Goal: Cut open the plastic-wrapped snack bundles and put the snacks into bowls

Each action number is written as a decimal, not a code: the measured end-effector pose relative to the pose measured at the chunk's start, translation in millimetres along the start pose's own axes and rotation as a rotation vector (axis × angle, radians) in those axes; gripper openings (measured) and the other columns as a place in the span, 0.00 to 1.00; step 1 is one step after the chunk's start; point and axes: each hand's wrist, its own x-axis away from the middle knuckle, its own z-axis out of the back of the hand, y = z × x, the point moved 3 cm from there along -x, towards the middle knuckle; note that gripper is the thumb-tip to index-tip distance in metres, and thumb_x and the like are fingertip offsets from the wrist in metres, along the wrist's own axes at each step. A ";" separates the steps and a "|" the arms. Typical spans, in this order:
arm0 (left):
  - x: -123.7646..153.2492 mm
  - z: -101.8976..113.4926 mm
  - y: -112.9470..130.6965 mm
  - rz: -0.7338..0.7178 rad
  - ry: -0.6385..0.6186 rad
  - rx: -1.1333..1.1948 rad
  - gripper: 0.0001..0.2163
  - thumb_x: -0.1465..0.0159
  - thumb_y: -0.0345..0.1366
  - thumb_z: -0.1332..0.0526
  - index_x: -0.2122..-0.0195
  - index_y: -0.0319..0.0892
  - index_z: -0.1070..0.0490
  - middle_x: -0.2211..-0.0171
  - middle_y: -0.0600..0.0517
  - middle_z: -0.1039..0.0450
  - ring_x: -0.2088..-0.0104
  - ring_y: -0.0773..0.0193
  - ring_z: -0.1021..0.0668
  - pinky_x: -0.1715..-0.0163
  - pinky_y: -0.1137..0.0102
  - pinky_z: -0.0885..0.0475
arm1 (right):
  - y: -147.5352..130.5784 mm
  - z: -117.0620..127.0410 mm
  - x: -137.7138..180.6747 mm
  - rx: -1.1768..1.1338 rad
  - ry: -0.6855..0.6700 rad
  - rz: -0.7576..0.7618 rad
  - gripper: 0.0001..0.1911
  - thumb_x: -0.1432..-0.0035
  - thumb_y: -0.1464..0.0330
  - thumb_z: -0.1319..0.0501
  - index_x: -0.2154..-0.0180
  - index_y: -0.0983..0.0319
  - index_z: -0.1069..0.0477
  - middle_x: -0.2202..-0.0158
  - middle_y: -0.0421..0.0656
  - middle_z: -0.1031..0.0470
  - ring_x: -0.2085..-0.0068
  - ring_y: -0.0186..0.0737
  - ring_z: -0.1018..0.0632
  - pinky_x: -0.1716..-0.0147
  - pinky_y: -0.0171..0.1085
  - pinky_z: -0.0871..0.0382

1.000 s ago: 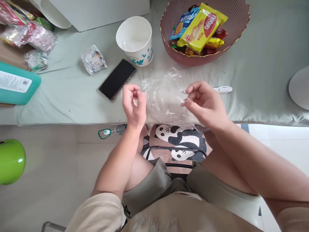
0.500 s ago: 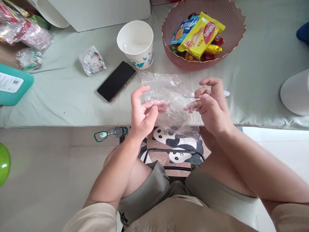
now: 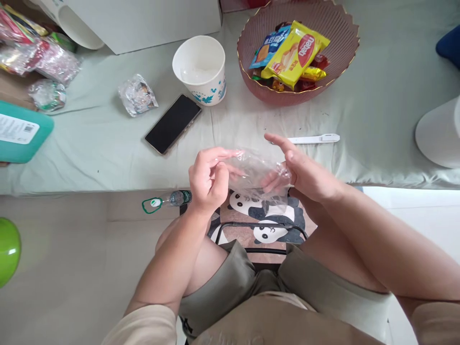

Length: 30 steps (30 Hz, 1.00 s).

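A crumpled clear plastic bag is bunched between my two hands just over the table's front edge. My left hand pinches its left side with curled fingers. My right hand presses against its right side, fingers reaching under the film and thumb stretched out above. Behind my right hand a white pen lies on the pale green tablecloth.
A black phone, a white paper cup and a small wrapped packet lie left of centre. A pink bowl holds snack packs. A teal box and more wrapped packets sit far left. A bottle lies on the floor.
The spread-out plastic bag has been gathered from the tabletop into a small bunch. Both hands came closer together and toward the table edge.
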 end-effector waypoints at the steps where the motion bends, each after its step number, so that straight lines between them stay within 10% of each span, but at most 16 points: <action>1: 0.3 -0.1 0.2 0.018 -0.008 -0.006 0.10 0.29 0.45 0.44 0.51 0.52 0.30 0.55 0.50 0.18 0.75 0.66 0.18 0.78 0.70 0.23 | -1.4 -1.1 0.6 -0.004 0.000 0.042 0.43 0.30 0.44 0.48 0.24 0.55 0.56 0.63 0.46 0.15 0.63 0.50 0.12 0.65 0.46 0.18; 9: -1.0 -1.4 3.6 0.002 -0.057 0.059 0.09 0.27 0.46 0.43 0.51 0.52 0.29 0.50 0.49 0.16 0.87 0.75 0.28 0.89 0.75 0.35 | -8.9 2.6 2.5 0.028 0.346 0.351 0.25 0.38 0.44 0.36 0.49 0.54 0.26 0.49 0.46 0.18 0.63 0.44 0.15 0.56 0.50 0.17; 20: -8.4 -4.5 3.9 -0.065 -0.053 0.083 0.14 0.29 0.46 0.35 0.47 0.48 0.30 0.71 0.56 0.19 0.78 0.68 0.18 0.77 0.75 0.23 | -2.9 4.6 3.7 0.222 0.536 0.512 0.23 0.33 0.50 0.36 0.41 0.49 0.33 0.58 0.43 0.20 0.55 0.45 0.16 0.53 0.47 0.17; 27: -12.9 2.4 3.9 -0.384 0.139 0.091 0.07 0.26 0.39 0.38 0.48 0.50 0.26 0.64 0.56 0.19 0.71 0.71 0.16 0.69 0.75 0.22 | 3.2 -0.4 1.8 0.265 0.328 0.523 0.36 0.38 0.54 0.29 0.33 0.50 0.38 0.49 0.45 0.20 0.60 0.45 0.16 0.62 0.47 0.16; 30: -13.5 12.6 -2.6 -0.377 0.142 -0.009 0.17 0.30 0.53 0.36 0.46 0.50 0.26 0.57 0.51 0.19 0.57 0.61 0.15 0.56 0.65 0.18 | -0.8 -3.5 4.7 0.271 0.377 0.552 0.35 0.36 0.54 0.31 0.33 0.49 0.39 0.53 0.44 0.19 0.61 0.45 0.16 0.59 0.48 0.16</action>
